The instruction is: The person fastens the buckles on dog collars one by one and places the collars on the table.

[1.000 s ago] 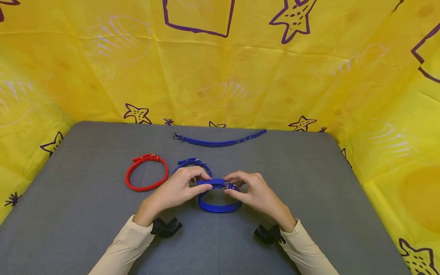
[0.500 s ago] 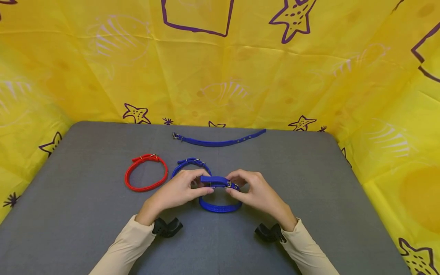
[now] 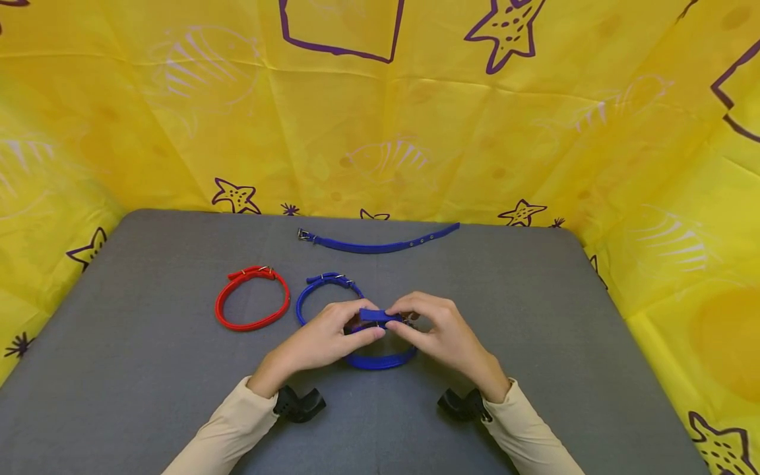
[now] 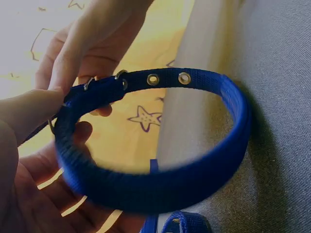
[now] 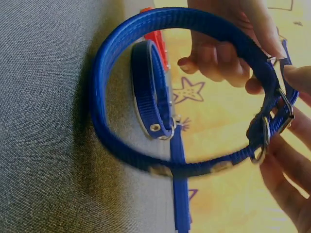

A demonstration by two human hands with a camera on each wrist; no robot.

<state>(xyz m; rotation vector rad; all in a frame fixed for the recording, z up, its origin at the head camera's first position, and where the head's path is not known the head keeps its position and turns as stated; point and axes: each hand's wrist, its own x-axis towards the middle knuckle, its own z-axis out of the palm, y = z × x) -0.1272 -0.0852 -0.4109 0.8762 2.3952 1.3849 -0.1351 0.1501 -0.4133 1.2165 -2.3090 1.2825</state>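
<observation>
My two hands hold a blue buckled collar (image 3: 380, 362), looped into a ring, above the near middle of the table. My left hand (image 3: 332, 336) pinches the loop's left side near its metal keeper (image 5: 272, 60), between thumb and fingers. At the buckle (image 5: 286, 116), my right hand (image 3: 442, 330) grips the strap, its thumb on the loose blue end (image 3: 373, 315). In the left wrist view, metal eyelets (image 4: 184, 78) show along the band. Fingers hide part of the buckle and strap end in the head view.
Just left of my hands lies a second blue collar (image 3: 299, 307), fastened in a ring. Farther left is a red collar (image 3: 252, 326), also looped. A third blue collar (image 3: 371, 249) lies stretched out along the back of the grey table (image 3: 505, 277). Yellow cloth (image 3: 380, 99) surrounds its back and sides.
The loose strap end lifted off the loop, then shifted right. My left hand has moved right, closer to my right hand, uncovering more of the second blue collar. The other collars stay put.
</observation>
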